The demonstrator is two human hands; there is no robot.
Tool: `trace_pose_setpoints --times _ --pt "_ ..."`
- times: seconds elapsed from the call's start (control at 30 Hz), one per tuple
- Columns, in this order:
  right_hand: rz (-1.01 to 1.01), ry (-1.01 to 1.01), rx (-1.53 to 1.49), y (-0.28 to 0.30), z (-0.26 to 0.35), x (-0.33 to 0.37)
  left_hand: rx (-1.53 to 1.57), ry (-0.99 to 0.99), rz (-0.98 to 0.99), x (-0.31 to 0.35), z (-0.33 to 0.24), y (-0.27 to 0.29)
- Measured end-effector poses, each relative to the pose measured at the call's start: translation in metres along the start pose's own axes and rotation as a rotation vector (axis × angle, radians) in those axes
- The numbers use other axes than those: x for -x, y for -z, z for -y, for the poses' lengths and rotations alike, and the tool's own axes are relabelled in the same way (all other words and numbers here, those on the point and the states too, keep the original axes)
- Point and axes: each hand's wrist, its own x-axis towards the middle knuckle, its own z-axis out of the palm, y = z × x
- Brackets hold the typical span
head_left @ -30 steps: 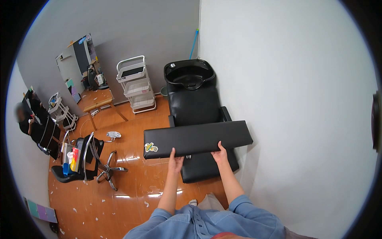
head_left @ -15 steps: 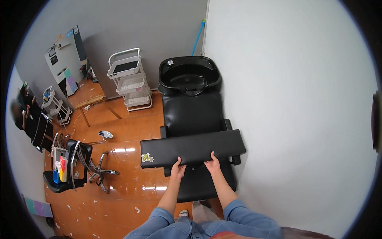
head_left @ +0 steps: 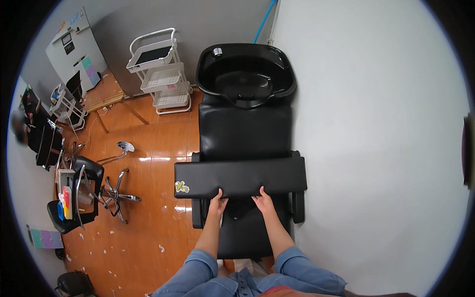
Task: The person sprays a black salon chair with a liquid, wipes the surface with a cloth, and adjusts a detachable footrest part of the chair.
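Note:
A long black padded board (head_left: 242, 177) with a small sticker on its left end lies level across the armrests of a black shampoo chair (head_left: 245, 131), or just above them; I cannot tell which. My left hand (head_left: 216, 204) grips its near edge left of the middle, thumb on top and fingers underneath. On the same edge, right of the middle, my right hand (head_left: 262, 200) holds it in the same way. The fingers under the board are mostly hidden. Behind the chair's backrest is a black wash basin (head_left: 245, 74) with a chrome fitting at its upper left.
A white three-tier trolley (head_left: 166, 74) stands left of the basin. Further left are a leaning mirror (head_left: 81, 54), a wooden stand (head_left: 106, 102), a black salon chair (head_left: 89, 166) with things on it, and a person in black (head_left: 37, 126). A white wall (head_left: 376, 148) runs close on the right.
My view has moved closer to the chair and basin. The board, tilted before with its right end farther away, now lies nearly straight across the chair. Both hands keep their hold.

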Motion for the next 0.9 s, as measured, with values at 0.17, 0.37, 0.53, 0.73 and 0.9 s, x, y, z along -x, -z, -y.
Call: trace_pose_setpoints --times 0.17,0.37,0.53,0.73,0.9 --pt "-0.058 -0.002 0.045 -0.016 0.007 -0.019 -0.052 -0.006 -0.01 -0.009 -0.013 -0.02" --pt "-0.185 0.045 0.254 -0.025 0.009 -0.027 -0.228 -0.117 -0.094 -0.012 -0.017 -0.032" --pt "-0.231 -0.017 0.562 -0.013 -0.007 -0.006 -0.72 -0.397 -0.288 0.003 0.002 -0.011" --pt "-0.526 0.076 1.3 0.013 -0.062 -0.001 -1.524 -0.463 -0.471 0.003 0.026 0.082" --pt "-1.09 -0.2 1.212 0.004 -0.075 -0.019 -1.825 -0.285 -0.463 0.012 0.031 0.1"
